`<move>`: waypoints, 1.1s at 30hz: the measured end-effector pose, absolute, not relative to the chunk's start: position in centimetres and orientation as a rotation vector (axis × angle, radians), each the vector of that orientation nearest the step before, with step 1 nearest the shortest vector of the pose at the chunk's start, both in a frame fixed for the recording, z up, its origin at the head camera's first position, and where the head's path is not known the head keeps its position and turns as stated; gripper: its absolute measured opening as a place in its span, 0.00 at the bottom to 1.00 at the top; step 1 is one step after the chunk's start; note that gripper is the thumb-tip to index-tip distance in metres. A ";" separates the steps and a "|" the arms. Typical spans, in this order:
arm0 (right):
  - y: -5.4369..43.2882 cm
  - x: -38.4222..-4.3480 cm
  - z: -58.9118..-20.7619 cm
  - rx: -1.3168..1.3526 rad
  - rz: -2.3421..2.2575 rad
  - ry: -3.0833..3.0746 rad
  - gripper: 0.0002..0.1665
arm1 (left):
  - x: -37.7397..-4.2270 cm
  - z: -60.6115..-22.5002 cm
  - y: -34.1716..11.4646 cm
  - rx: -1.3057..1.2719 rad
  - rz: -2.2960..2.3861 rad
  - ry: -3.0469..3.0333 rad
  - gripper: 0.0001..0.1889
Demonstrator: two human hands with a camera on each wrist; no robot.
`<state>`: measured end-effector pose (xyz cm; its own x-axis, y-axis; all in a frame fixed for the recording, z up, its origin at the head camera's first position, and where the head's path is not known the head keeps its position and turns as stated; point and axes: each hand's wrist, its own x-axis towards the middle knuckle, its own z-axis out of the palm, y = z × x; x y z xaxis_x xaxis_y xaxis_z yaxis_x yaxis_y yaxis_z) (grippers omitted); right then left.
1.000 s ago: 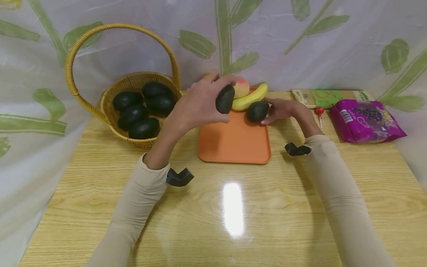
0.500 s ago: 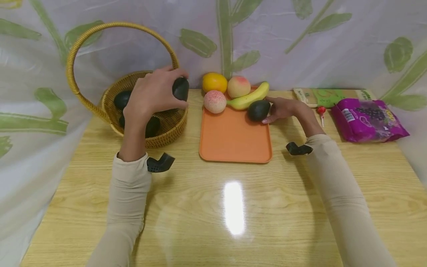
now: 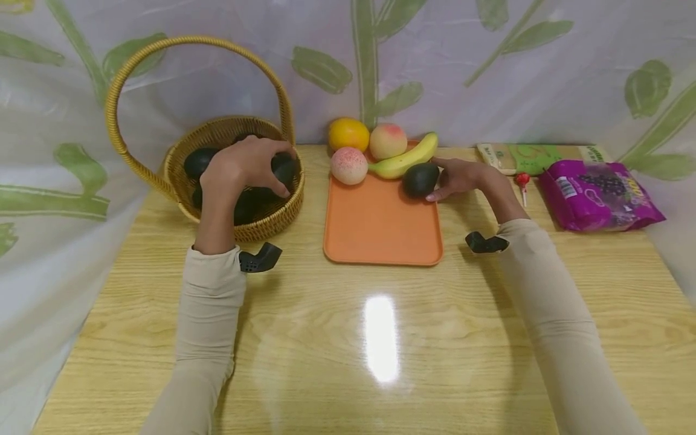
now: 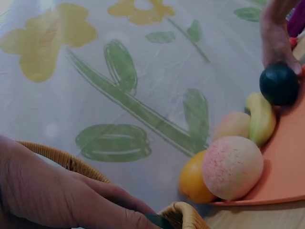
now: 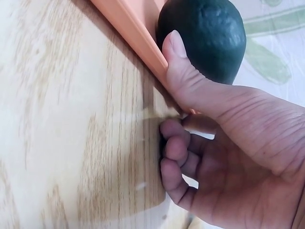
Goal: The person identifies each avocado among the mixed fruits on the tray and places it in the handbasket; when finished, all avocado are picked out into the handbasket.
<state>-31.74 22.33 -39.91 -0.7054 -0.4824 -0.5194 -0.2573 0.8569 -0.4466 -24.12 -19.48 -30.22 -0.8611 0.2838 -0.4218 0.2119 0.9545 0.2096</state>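
My left hand [image 3: 239,168] reaches down into the wicker basket [image 3: 277,225], thumb and fingers around a dark green avocado [image 3: 283,168]. More avocados [image 3: 198,162] lie in the basket, partly hidden under that hand. At the right edge of the orange tray [image 3: 383,232], my right hand [image 3: 459,177] grips the rim, thumb on top and the other fingers curled below it in the right wrist view. Its thumb tip is right at another avocado [image 5: 205,40] lying on the tray. Beside that avocado a banana [image 3: 405,158] rests on the tray.
Two peaches [image 3: 349,165] and an orange-yellow fruit [image 3: 348,134] sit at the tray's back left. A red lollipop [image 3: 522,179], a purple grape-printed bag [image 3: 600,196] and a green-beige packet [image 3: 535,158] lie at the right. The basket's tall handle [image 3: 198,40] arches over it.
My left hand has carried the avocado from over the tray leftward to the basket, then lowered it inside. The peach and orange-yellow fruit came into sight. My right hand stayed at the tray.
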 end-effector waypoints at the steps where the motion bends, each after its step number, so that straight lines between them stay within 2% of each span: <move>1: 22.3 -31.7 -39.9 -0.536 -0.455 2.379 0.70 | -24.2 -30.3 -19.5 0.351 0.208 2.640 0.40; 28: 22.2 -31.9 -40.2 -0.531 -0.439 2.388 0.70 | -24.6 -30.8 -19.3 0.458 0.087 2.548 0.38; 33: 22.2 -31.9 -40.1 -0.527 -0.431 2.385 0.71 | -24.0 -30.3 -18.9 0.466 0.145 2.614 0.34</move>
<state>-31.93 22.16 -40.10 -0.7081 -0.4724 -0.5248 -0.2589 0.8652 -0.4294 -23.99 -18.86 -30.34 -0.8281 0.3500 -0.4378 0.2995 0.9365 0.1824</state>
